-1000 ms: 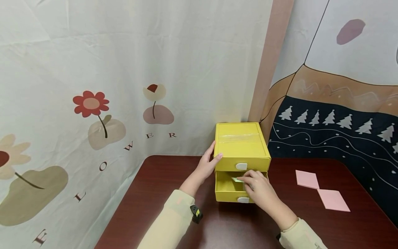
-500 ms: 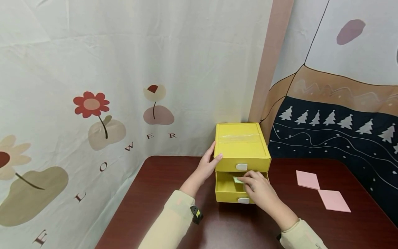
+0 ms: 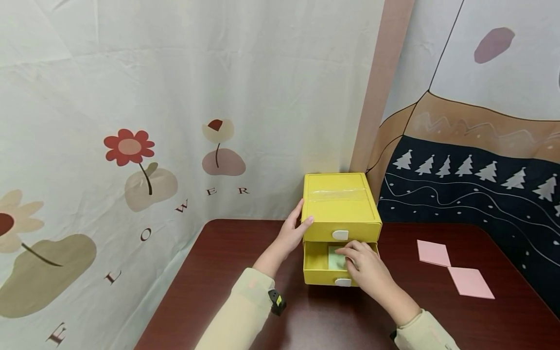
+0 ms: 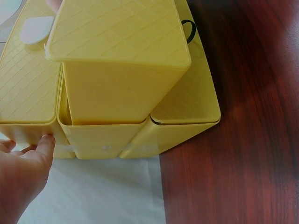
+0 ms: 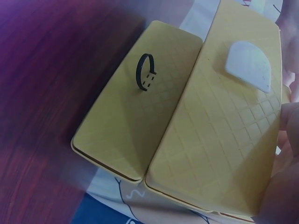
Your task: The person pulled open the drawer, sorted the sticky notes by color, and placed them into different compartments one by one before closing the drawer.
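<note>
Wrist views close to drawers point(image 4: 114, 91)

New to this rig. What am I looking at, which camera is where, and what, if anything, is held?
No machine here: a person works bare-handed. One picture comes from a camera worn on the head, looking forward and down; the other two come from cameras worn on each wrist, close to the work. The left grip, simply the person's left hand, rests against a yellow drawer unit. The right grip reaches into its open middle drawer, fingertips at a green note; I can't tell whether they pinch it. Two pink notes lie on the dark red table.
</note>
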Tool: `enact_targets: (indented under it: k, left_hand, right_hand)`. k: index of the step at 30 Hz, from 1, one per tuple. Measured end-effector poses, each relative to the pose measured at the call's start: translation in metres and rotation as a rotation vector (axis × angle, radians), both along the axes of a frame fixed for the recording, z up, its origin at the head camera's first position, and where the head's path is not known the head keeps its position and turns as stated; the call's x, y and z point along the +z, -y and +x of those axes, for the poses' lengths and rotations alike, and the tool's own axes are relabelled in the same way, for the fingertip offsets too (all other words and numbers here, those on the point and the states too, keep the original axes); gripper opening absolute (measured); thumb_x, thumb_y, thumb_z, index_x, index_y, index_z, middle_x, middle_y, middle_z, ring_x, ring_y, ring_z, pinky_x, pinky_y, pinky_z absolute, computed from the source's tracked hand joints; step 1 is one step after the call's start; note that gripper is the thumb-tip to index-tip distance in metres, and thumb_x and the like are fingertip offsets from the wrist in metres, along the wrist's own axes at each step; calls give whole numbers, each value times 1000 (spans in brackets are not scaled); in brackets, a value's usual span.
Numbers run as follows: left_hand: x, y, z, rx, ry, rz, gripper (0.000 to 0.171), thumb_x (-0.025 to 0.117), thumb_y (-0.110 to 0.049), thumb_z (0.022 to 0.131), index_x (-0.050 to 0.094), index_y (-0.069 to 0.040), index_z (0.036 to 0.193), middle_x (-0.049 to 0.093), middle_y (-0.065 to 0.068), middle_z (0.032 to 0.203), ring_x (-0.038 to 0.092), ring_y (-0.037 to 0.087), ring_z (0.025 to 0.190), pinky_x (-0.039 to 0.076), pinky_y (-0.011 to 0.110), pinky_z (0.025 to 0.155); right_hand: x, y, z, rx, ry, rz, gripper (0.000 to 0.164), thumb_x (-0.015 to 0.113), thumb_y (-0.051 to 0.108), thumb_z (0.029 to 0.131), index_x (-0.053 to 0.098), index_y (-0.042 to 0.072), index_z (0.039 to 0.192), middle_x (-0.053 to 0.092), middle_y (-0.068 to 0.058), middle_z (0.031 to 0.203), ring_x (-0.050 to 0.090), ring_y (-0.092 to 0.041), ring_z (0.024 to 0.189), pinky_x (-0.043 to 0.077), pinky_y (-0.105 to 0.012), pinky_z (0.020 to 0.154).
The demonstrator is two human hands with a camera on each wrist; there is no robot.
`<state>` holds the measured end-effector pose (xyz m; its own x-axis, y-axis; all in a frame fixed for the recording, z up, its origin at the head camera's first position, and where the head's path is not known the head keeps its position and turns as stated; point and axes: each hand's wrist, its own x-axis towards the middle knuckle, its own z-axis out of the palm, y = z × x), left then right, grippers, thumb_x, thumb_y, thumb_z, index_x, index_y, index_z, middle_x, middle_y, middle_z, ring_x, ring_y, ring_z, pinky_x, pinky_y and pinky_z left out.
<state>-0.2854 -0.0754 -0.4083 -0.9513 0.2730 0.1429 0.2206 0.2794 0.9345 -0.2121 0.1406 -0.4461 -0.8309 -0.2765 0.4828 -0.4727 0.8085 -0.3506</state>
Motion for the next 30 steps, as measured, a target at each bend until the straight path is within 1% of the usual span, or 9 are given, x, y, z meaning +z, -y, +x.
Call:
enact_targets:
  k: [2,5,9,15,21,22,24,27,30]
  left_hand:
    - [1,0,0,-2,-5,3,71,53,-42,95,14,-26,153,13,-2,159,10,22,146,15,52,115]
    - [1,0,1,-5,-2,4,70,52,-43,95,15,-28,153,13,-2,159,10,21,146,15,51,116]
    - [1,0,1,-7,-2,3,68,52,-42,96,15,-31,152,13,0,159,11,21,146,15,50,116]
    - [0,0,0,-1,-9,3,69,52,-42,96,15,-30,152,13,2,159,11,21,146,15,50,116]
    - [-1,0,-1,-3,-5,7,69,52,-42,96,15,-29,153,13,2,159,10,22,146,15,51,116]
    - [-1,0,-1,-6,-5,13,69,52,-41,96,15,-28,153,13,2,159,10,23,146,15,52,115]
    - [8,0,5,-15,12,14,68,52,-38,97,14,-26,153,12,3,159,9,25,146,15,53,115]
    - [8,0,5,-16,16,18,68,51,-37,97,15,-24,153,12,2,159,9,25,146,15,53,115]
    - [12,0,7,-18,23,19,68,51,-35,97,15,-23,153,12,3,159,9,26,146,14,53,115]
  right_hand:
    - [-1,-1,0,2,-8,-9,24,63,1,83,74,16,99,60,7,92,51,-12,88,47,-34,75]
    - [-3,-1,0,7,-29,-33,24,64,0,82,74,17,98,60,8,91,51,-11,88,46,-33,74]
    - [-5,-3,0,30,-83,-79,24,67,0,80,74,17,95,60,10,90,51,-8,86,46,-31,71]
    - [-8,-6,2,75,-157,-140,23,68,2,78,73,20,93,59,14,89,48,-4,85,44,-26,69]
    - [-11,-12,7,103,-230,-138,23,72,5,74,73,21,90,58,14,89,48,-4,83,42,-25,69]
    - [-12,-13,8,111,-249,-139,23,72,5,72,73,21,89,58,14,88,47,-5,82,40,-23,70]
    - [-13,-15,10,127,-279,-149,24,73,5,71,73,21,88,58,13,88,47,-5,81,38,-20,70]
    - [-15,-19,13,138,-308,-148,24,74,6,68,72,21,88,58,12,88,47,-6,80,35,-18,72]
    - [-17,-23,16,137,-319,-121,22,75,10,68,72,21,87,56,12,88,47,-6,81,37,-22,74]
